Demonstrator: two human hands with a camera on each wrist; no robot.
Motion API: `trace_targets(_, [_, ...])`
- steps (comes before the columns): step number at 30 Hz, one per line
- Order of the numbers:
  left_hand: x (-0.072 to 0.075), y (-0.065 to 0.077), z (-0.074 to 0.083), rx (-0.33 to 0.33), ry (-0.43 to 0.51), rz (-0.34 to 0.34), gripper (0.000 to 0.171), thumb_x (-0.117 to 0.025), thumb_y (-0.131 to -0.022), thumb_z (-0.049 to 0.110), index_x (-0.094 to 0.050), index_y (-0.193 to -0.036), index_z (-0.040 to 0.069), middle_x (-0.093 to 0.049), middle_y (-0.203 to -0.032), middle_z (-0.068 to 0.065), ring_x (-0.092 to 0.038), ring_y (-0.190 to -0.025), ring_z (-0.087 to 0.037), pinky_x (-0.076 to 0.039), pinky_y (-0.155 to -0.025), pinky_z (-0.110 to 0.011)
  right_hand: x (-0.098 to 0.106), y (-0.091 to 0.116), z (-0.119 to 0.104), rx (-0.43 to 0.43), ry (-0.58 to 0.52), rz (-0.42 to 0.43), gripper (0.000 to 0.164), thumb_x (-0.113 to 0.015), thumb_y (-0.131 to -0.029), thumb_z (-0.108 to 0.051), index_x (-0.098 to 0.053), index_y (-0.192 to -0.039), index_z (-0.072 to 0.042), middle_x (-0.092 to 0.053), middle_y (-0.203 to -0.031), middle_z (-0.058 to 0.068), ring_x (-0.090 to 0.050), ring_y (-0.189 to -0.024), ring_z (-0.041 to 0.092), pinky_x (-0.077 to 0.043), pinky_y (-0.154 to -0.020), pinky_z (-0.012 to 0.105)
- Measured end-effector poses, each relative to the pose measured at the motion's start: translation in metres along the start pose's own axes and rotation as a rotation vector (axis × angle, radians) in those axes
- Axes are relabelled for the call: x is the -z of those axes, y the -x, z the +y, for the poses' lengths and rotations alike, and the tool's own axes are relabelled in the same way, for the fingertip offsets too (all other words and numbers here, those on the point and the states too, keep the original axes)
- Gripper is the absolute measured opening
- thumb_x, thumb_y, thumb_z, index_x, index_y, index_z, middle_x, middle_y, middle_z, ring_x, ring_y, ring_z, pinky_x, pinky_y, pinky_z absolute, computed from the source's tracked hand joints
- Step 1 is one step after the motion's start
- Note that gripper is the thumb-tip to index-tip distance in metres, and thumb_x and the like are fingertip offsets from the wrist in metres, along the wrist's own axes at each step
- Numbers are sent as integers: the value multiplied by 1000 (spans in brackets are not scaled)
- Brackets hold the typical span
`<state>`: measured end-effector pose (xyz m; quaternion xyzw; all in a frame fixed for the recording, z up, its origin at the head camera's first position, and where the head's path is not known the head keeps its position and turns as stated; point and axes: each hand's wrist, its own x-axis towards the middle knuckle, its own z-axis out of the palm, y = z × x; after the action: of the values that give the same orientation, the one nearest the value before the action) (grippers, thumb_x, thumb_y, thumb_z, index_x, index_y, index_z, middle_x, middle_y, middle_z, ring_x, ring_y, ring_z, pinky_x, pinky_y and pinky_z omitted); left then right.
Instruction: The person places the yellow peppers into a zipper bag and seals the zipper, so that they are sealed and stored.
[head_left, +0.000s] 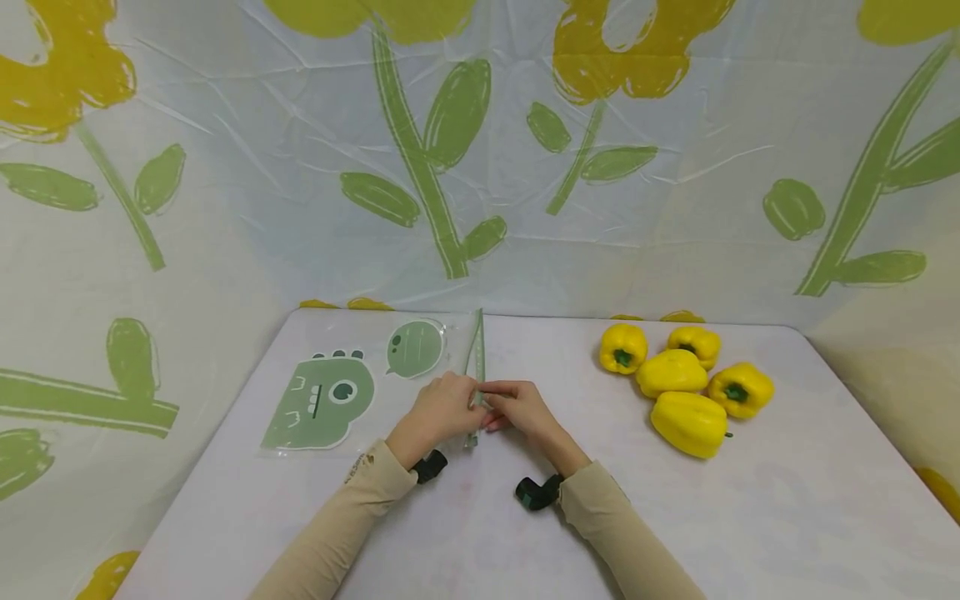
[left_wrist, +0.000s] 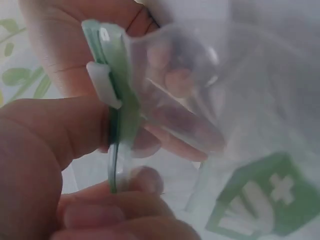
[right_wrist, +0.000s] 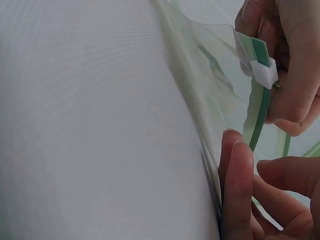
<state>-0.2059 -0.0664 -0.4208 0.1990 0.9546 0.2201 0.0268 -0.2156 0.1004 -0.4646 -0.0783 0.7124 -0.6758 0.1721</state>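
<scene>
A clear plastic zip bag [head_left: 390,404] printed with a green dinosaur and a speech bubble lies flat, its green zip strip [head_left: 481,342] on the right side. My left hand [head_left: 446,407] pinches the strip from the left, beside a white slider [left_wrist: 104,85]. From the right, my right hand [head_left: 521,412] holds the same edge, thumb and fingers around the strip; in the right wrist view its fingers [right_wrist: 239,180] lie against the film. The film bulges out near the strip in the left wrist view, and fingers show through it.
Several yellow bell peppers [head_left: 671,373] sit grouped on the right side of the white table [head_left: 585,550]. A flower-printed cloth [head_left: 300,167] hangs behind the table and at its sides. Small black cameras [head_left: 537,493] are strapped at both wrists.
</scene>
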Motion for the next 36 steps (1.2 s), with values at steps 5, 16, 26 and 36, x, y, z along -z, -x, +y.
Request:
trace_targets(5, [2,0,1,-12,-62,59,19,-67,-76,18,-50,-70,12,-43,-57,3,-42,-50,-14,-34,-45,-30,0,-1,2,-9,-31,12,36,-52,-96,1,-54,-129,16,-68,-73,9,-65,-58,11,-55,-59,25])
trace_targets(16, [9,-4,1,3,-10,97,23,-71,-77,16,-49,-78,9,-48,-60,-2,-46,-50,-17,-35,-46,-29,1,-2,-1,-13,-60,13,36,-51,-97,1,-54,-129,17,-71,-84,18,-67,-60,13,-55,-59,26])
trace_targets(26, [7,-8,-8,-74,210,74,26,-74,-72,14,-49,-73,12,-45,-56,4,-42,-49,-9,-32,-47,-25,1,-3,-2,-42,-36,39,36,-52,-97,-1,-55,-129,15,-68,-73,11,-64,-56,12,-55,-58,25])
trace_targets(36, [-12,-14,-22,-100,454,63,26,-73,-68,8,-48,-77,11,-35,-54,8,-34,-47,-6,-28,-45,-23,5,-2,-4,-29,0,60,36,-52,-96,0,-55,-128,16,-65,-76,6,-61,-53,11,-53,-56,25])
